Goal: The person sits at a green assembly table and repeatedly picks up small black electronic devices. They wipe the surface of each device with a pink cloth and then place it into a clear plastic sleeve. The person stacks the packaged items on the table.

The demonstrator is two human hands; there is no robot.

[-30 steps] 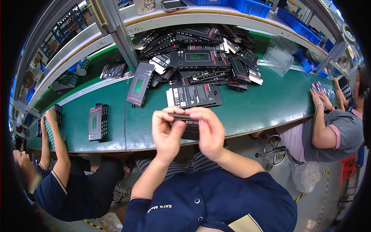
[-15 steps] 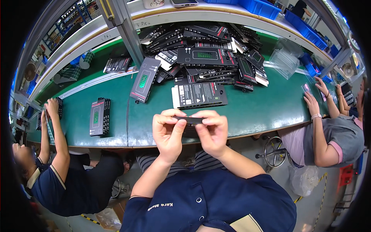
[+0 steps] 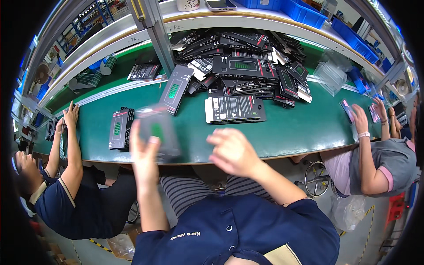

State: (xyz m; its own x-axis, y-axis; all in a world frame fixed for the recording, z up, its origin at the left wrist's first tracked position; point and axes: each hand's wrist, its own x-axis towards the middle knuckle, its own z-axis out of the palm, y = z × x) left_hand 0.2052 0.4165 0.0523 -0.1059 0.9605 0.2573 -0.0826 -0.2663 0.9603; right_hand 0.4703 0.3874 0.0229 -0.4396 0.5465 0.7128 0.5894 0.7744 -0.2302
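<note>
My left hand [image 3: 145, 152] grips a flat black box [image 3: 161, 134] with a green printed front; both are smeared by motion. It is near the table's front edge, just right of a small stack of matching boxes [image 3: 117, 129]. My right hand [image 3: 234, 152] is above the table's front edge, its fingers loosely bent and apart, with nothing visible in them. Beyond it, a black box lies with its text side up [image 3: 235, 109]. Another box [image 3: 176, 90] with a green front lies slanted at the left of the big heap.
A heap of black boxes [image 3: 245, 66] fills the back of the green table [image 3: 190, 132]. A metal post [image 3: 159, 39] rises left of it, beneath a shelf with blue bins [image 3: 307, 13]. Clear plastic trays [image 3: 330, 75] lie to the right. Co-workers sit on both sides.
My hands have parted: the left has carried the box leftward toward the small stack, and the right has let go of it. The view has shifted slightly.
</note>
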